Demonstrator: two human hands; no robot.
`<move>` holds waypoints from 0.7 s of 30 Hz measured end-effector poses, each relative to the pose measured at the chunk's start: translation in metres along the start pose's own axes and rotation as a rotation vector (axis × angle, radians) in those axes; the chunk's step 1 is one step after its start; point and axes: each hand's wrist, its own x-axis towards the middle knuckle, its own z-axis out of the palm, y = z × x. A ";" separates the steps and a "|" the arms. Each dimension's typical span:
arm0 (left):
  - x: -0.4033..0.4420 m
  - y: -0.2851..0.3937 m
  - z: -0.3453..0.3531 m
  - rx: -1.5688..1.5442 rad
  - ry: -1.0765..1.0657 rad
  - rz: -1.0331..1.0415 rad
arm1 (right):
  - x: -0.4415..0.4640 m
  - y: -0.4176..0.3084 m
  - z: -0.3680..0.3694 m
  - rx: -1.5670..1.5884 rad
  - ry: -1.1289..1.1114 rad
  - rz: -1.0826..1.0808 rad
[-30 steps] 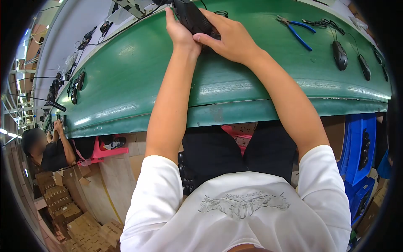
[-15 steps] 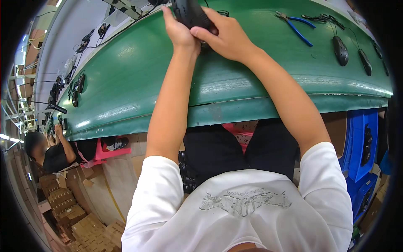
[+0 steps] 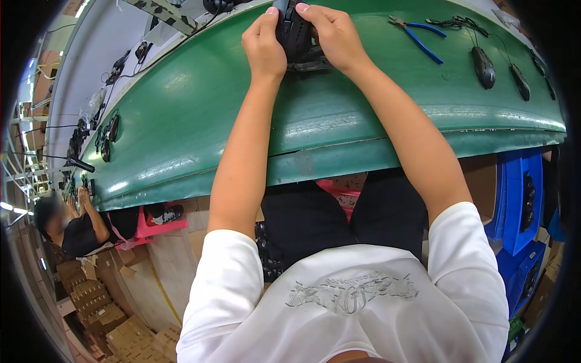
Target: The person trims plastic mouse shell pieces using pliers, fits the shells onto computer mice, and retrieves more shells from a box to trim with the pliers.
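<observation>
A black computer mouse (image 3: 294, 31) is held up between my two hands over the green work surface (image 3: 200, 103). My left hand (image 3: 265, 47) grips its left side, the thumb near its top end. On its right side my right hand (image 3: 336, 37) closes, the thumb also near the top. Just below the mouse, between my wrists, lies another dark object (image 3: 310, 62), partly hidden, which I cannot make out.
Blue-handled pliers (image 3: 423, 43) lie at the right, beside a black mouse (image 3: 483, 68) and another mouse (image 3: 520, 82) with cables. Black cabled items (image 3: 106, 136) lie at the left, near a co-worker (image 3: 78, 227). Blue crates (image 3: 513, 206) stand below right.
My hands have turned the mouse more upright and now hold it from both sides. The dark object below it shows more. The view has shifted slightly.
</observation>
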 end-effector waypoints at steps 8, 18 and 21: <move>-0.008 0.041 0.002 -0.667 0.056 -0.518 | -0.027 -0.014 0.005 -0.228 -0.231 -0.252; -0.006 0.025 -0.019 -0.900 -0.266 -0.393 | -0.031 -0.010 0.014 -0.280 -0.230 -0.405; -0.011 0.037 -0.012 -0.854 -0.143 -0.479 | -0.031 -0.010 0.014 -0.338 -0.204 -0.431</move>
